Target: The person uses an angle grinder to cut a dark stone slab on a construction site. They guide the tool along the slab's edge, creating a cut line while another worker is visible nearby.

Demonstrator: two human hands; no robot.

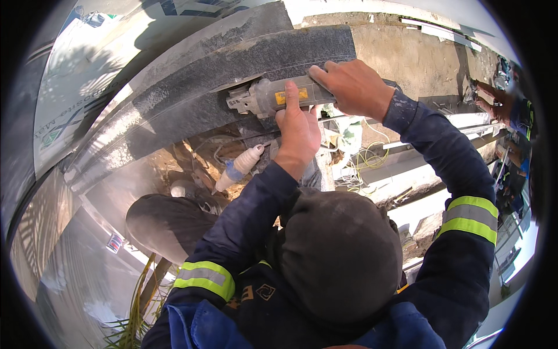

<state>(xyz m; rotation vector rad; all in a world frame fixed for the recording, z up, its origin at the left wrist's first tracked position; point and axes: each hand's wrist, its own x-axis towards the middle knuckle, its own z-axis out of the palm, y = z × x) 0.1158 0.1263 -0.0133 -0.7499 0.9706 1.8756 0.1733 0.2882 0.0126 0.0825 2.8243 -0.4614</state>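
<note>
My left hand (299, 135) supports a dusty grey angle grinder (302, 93) from below, its thumb lying along the body near a yellow label. My right hand (356, 87) is wrapped over the rear of the grinder, on the side toward a dark cable. The grinder's head end points left, against a long, curved dark grey slab (192, 81) coated with pale dust. Whether its disc touches the slab is hidden. Below my left hand lies a white, tapered, ribbed object with a blue band (238, 168), its kind unclear. My knees in dark trousers (343, 256) show between and beside my arms.
Yellow-green wires (372, 156) tangle right of the grinder, by long pale bars and rubble. Large printed panels (75, 87) stand at the left. Palm-like leaves (133, 314) rise at lower left. Another person (517, 110) is at the far right edge, hands partly visible.
</note>
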